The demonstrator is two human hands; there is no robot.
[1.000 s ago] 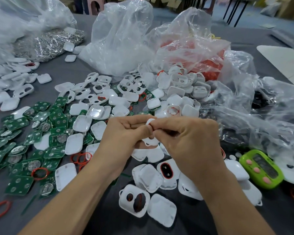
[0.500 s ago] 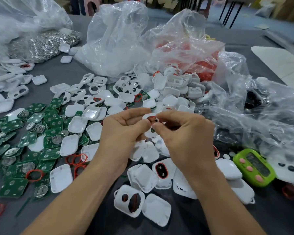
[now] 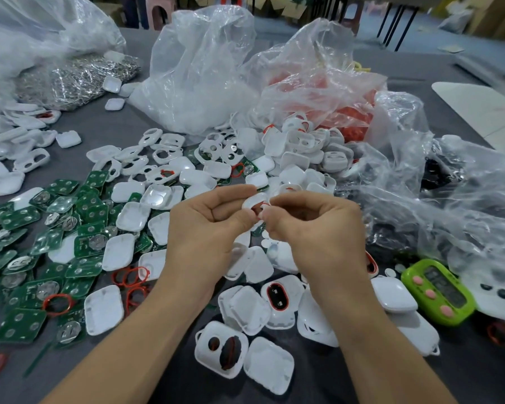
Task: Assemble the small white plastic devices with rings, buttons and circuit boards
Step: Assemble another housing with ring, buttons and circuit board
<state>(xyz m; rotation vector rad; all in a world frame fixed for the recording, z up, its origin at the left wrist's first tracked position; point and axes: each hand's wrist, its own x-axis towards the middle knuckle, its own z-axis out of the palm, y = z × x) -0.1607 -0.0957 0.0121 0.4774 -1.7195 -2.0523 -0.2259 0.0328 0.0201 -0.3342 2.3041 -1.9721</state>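
A dark grey table [image 3: 169,380] is seen under both forearms. Nearest on it, two white parts are laid side by side: a front shell [image 3: 220,349] with two holes and a closed back cover [image 3: 268,364]. Above the table, one white shell [image 3: 255,199] is held between both hands. It is pinched by the curled fingers of the left hand [image 3: 204,228], and the fingertips of the right hand [image 3: 318,225] are closed on it at the red ring [image 3: 257,210] in its opening.

On the right a green timer [image 3: 438,291] with three pink buttons is laid. On the left green circuit boards [image 3: 21,325] are spread, too many to be counted, with some loose red rings [image 3: 57,303] among them. Farther, a heap of white shells [image 3: 301,158] is piled.

Behind it at least four clear plastic bags are placed: a red-ring bag [image 3: 347,112], a white-filled bag [image 3: 199,83], a bag of shiny metal pieces [image 3: 76,74] and, on the right, a bag of dark parts [image 3: 438,170]. At the back dark furniture legs [image 3: 389,21] are visible on a floor.
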